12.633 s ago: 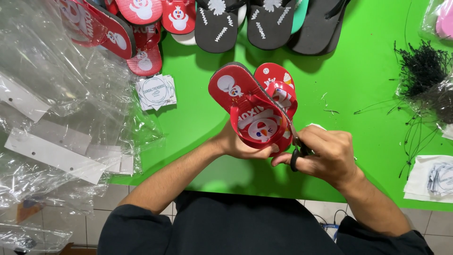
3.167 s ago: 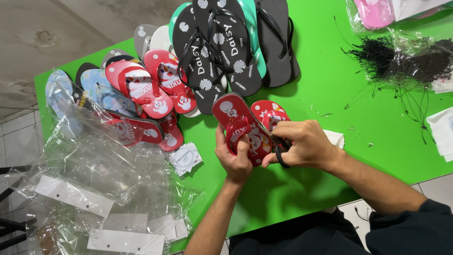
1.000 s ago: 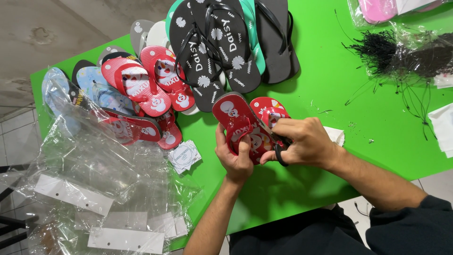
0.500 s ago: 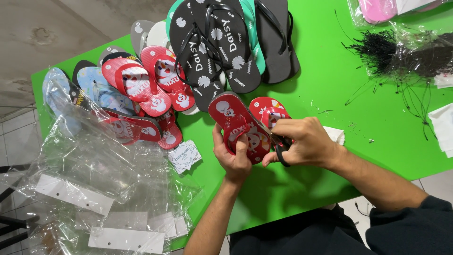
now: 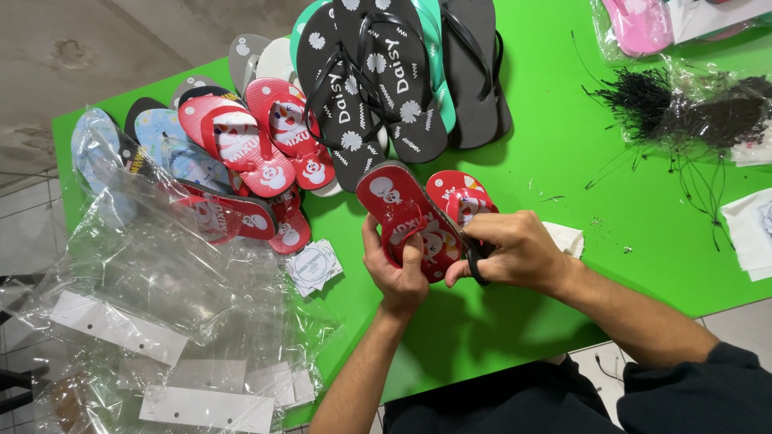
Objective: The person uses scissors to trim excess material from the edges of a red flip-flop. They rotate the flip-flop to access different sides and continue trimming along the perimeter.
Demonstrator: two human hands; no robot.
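Two red flip-flops (image 5: pixel 418 217) w/ snowman prints, pressed together as a pair above the green tabletop (image 5: pixel 579 145), near its front edge. My left hand (image 5: pixel 398 273) grips them from below; my right hand (image 5: pixel 515 253) is closed on a small dark tool at the straps. Looks like I'm tagging the pair. Next move needs steady aim thru both. Approx. 4 black flip-flops (image 5: pixel 378 80) behind, 1 pile of black ties (image 5: pixel 683 108), clear bags (image 5: pixel 161 281) at left.
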